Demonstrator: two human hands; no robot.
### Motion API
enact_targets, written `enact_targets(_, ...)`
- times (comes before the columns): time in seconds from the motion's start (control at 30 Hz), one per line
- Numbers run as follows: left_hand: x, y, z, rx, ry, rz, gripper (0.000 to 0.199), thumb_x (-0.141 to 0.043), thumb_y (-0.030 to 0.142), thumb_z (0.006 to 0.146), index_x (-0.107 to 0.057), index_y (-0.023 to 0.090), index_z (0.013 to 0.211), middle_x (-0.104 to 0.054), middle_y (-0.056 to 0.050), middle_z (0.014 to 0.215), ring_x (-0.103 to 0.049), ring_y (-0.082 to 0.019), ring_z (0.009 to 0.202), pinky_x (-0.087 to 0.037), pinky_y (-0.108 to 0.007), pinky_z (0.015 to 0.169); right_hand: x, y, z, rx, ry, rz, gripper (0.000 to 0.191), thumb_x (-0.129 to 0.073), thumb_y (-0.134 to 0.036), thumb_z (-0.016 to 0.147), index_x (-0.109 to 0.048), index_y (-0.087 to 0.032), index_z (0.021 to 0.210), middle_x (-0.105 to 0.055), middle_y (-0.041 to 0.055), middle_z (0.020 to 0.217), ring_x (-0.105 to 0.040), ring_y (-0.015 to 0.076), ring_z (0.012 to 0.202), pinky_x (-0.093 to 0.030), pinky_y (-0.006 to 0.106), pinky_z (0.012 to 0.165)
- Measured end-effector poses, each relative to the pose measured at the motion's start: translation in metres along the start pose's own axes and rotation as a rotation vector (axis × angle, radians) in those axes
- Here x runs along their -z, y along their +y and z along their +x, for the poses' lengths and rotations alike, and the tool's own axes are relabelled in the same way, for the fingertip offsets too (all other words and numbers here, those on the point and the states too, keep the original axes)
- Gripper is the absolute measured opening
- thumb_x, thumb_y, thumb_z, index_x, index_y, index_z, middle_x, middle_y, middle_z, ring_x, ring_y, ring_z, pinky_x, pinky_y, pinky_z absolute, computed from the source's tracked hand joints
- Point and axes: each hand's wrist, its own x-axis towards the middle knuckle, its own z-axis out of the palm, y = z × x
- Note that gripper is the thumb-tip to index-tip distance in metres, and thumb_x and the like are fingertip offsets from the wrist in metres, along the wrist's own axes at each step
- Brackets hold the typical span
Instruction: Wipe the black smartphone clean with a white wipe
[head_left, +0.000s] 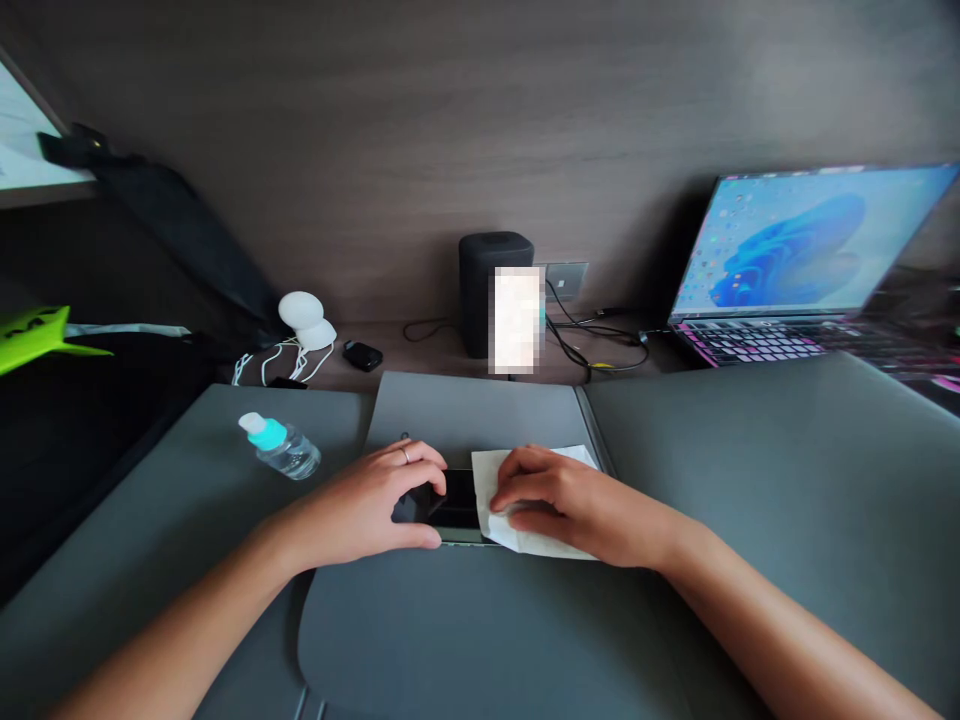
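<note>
A black smartphone (456,500) lies sideways on the grey padded surface, its glossy dark face upward. My left hand (382,495) is closed around its left end, with the thumb at the near edge and the fingers at the far edge. A white tissue (491,500) covers the phone's right part. My right hand (559,500) presses down on this tissue with curled fingers, pinching some of it. To the left of my left hand, a clear spray bottle (289,450) with a turquoise collar and white cap lies tilted on the grey surface.
An open laptop (810,250) stands at the right. Behind the grey surface (750,450) are a black speaker (476,300), black cables (574,350), a small black object (363,355) and a white round device (306,320) with white cords. A dark strap (180,220) hangs at left.
</note>
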Motion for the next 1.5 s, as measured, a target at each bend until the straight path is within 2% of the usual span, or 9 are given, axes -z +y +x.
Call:
enact_targets(0.07,0.0,0.0,0.0,-0.002,0.002,0.001,0.025,-0.075,0.026,0.079,-0.061,0.028,0.1,-0.058,0.001,0.126,-0.058,-0.024,0.112,-0.047,-0.036,0.095,0.0,-0.002,0.0,-0.018,0.006,-0.004,0.022,-0.055,-0.016,0.095,-0.069,-0.019,0.112,-0.06,0.0084,0.11,-0.058,0.0187,0.103,-0.046,0.033,0.095)
enact_targets(0.23,0.001,0.001,0.0,0.002,-0.014,0.001,0.025,-0.072,0.027,0.08,-0.061,0.029,0.103,-0.058,0.0,0.125,-0.058,-0.024,0.11,-0.047,-0.036,0.093,0.001,-0.009,0.005,0.058,-0.048,0.034,0.021,-0.055,-0.014,0.094,-0.069,-0.017,0.11,-0.061,0.0088,0.107,-0.056,0.0189,0.106,-0.045,0.033,0.096)
enact_targets(0.43,0.001,0.002,-0.001,0.0,0.002,-0.013,0.023,-0.072,0.028,0.08,-0.061,0.028,0.1,-0.058,0.0,0.125,-0.059,-0.024,0.11,-0.048,-0.036,0.092,0.021,-0.004,-0.005,-0.048,-0.164,0.092,0.017,-0.056,-0.011,0.091,-0.069,-0.017,0.1,-0.06,0.0069,0.103,-0.058,0.0179,0.099,-0.047,0.031,0.09)
enact_targets(0.6,0.001,0.002,-0.002,0.0,0.009,-0.007,0.023,-0.072,0.028,0.08,-0.061,0.028,0.1,-0.058,-0.001,0.125,-0.059,-0.025,0.109,-0.047,-0.035,0.092,0.02,-0.002,-0.004,-0.06,-0.122,0.113,0.018,-0.056,-0.01,0.091,-0.069,-0.017,0.101,-0.059,0.007,0.106,-0.057,0.0175,0.102,-0.045,0.03,0.093)
enact_targets(0.77,0.001,0.003,-0.001,0.024,-0.006,-0.022,0.022,-0.071,0.028,0.081,-0.059,0.028,0.098,-0.057,0.0,0.126,-0.059,-0.024,0.11,-0.047,-0.035,0.092,0.028,0.0,-0.009,-0.123,-0.181,0.13,0.015,-0.059,-0.015,0.091,-0.07,-0.017,0.101,-0.058,0.0063,0.105,-0.058,0.0161,0.097,-0.046,0.03,0.091)
enact_targets(0.97,0.0,0.002,-0.001,0.047,-0.017,-0.018,0.024,-0.072,0.028,0.081,-0.059,0.029,0.101,-0.056,0.001,0.127,-0.057,-0.024,0.112,-0.046,-0.035,0.094,0.024,-0.005,-0.007,-0.073,-0.169,0.127,0.014,-0.058,-0.014,0.091,-0.07,-0.017,0.099,-0.059,0.0068,0.103,-0.058,0.0175,0.101,-0.046,0.03,0.09)
enact_targets(1.23,-0.001,0.0,-0.002,0.034,-0.011,-0.026,0.023,-0.071,0.028,0.081,-0.058,0.029,0.1,-0.056,0.0,0.127,-0.057,-0.025,0.112,-0.046,-0.036,0.094,0.024,-0.004,-0.008,-0.11,-0.131,0.095,0.016,-0.054,-0.013,0.093,-0.07,-0.016,0.092,-0.061,0.0055,0.097,-0.059,0.0149,0.09,-0.047,0.026,0.082)
enact_targets(1.4,0.0,0.002,-0.001,0.026,-0.013,-0.034,0.023,-0.072,0.028,0.08,-0.059,0.028,0.099,-0.056,-0.001,0.126,-0.057,-0.025,0.111,-0.047,-0.036,0.093,0.023,-0.009,-0.007,-0.094,-0.177,0.1,0.017,-0.054,-0.014,0.093,-0.071,-0.016,0.088,-0.062,0.0053,0.095,-0.06,0.0147,0.088,-0.047,0.025,0.081)
enact_targets(1.5,0.0,0.003,-0.001,0.039,-0.014,-0.03,0.023,-0.072,0.027,0.08,-0.058,0.028,0.099,-0.056,0.0,0.126,-0.057,-0.024,0.111,-0.046,-0.036,0.094,0.022,-0.008,-0.006,-0.125,-0.125,0.085,0.017,-0.054,-0.013,0.093,-0.07,-0.016,0.088,-0.063,0.0052,0.095,-0.06,0.0149,0.088,-0.047,0.026,0.081)
